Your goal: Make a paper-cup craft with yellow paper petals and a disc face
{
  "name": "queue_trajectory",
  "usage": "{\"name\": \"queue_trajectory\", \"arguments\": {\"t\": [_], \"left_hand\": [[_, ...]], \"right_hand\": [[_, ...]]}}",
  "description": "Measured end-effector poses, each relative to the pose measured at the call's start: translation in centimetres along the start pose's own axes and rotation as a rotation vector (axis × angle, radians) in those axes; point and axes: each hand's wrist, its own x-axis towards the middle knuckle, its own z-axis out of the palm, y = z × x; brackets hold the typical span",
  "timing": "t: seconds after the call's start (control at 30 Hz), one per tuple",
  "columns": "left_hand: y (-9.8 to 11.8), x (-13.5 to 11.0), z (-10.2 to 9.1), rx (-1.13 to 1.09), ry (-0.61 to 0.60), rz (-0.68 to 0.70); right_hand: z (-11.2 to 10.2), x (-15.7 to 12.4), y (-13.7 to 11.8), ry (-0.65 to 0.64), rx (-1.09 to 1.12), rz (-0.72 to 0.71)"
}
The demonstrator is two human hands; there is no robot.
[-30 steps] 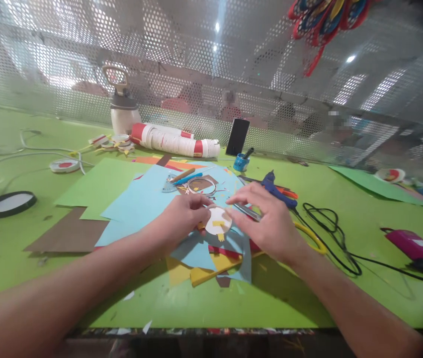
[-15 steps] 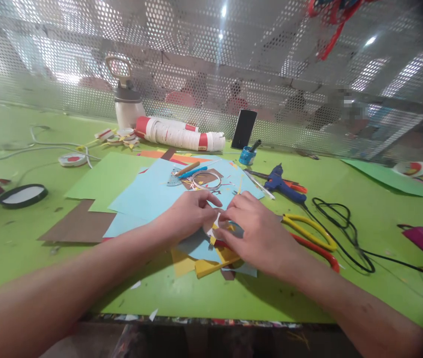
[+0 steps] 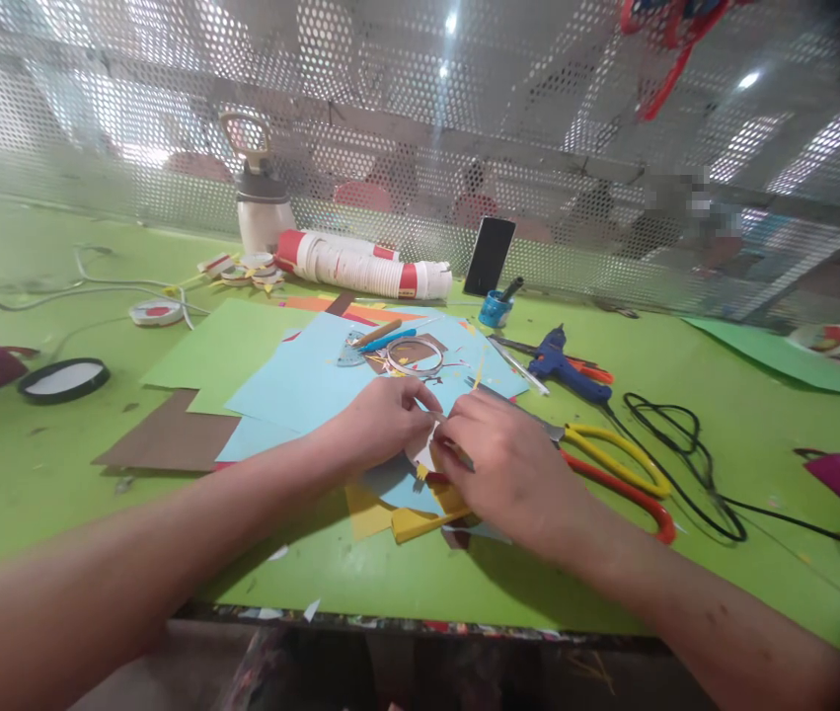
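Between my two hands is a small white paper piece point(image 3: 423, 449) with yellow paper bits at its lower edge. My left hand point(image 3: 390, 420) pinches it from the left with thumb and forefinger. My right hand point(image 3: 497, 454) has its fingers closed at the piece's right side, and they hide part of it. Beneath both hands lie blue paper sheets point(image 3: 293, 370) and a yellow strip point(image 3: 416, 523). Scissors with one yellow and one red handle point(image 3: 616, 454) lie just right of my right hand. Beyond my fingers are a white ring point(image 3: 416, 355) and a blue pen point(image 3: 388, 341).
A blue glue gun point(image 3: 564, 365) with a black cord point(image 3: 686, 434) lies at right. At the back stand a bottle point(image 3: 261, 212), stacked paper cups point(image 3: 360, 269), a phone point(image 3: 490, 257) and a small blue pot point(image 3: 495, 309). A black-rimmed lid point(image 3: 64, 379) sits at left.
My right hand's fingers have curled in closer over the white paper piece, covering more of its right side. My left hand keeps its pinch. The view has shifted slightly.
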Motion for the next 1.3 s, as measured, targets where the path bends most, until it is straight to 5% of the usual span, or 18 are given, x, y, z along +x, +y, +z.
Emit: {"name": "queue_trajectory", "arguments": {"t": [0.13, 0.3, 0.6, 1.3], "left_hand": [[0.0, 0.1, -0.2, 0.000, -0.012, 0.017], [0.0, 0.1, -0.3, 0.047, -0.013, 0.031], [-0.3, 0.2, 0.0, 0.093, 0.019, 0.078], [-0.6, 0.4, 0.0, 0.102, 0.040, 0.095]], "right_hand": [[-1.3, 0.4, 0.9, 0.049, 0.177, 0.116], [-2.4, 0.3, 1.5, 0.007, 0.131, 0.053], [-1.3, 0.8, 0.0, -0.227, -0.060, 0.073], [-0.6, 0.7, -0.5, -0.212, -0.128, 0.132]]}}
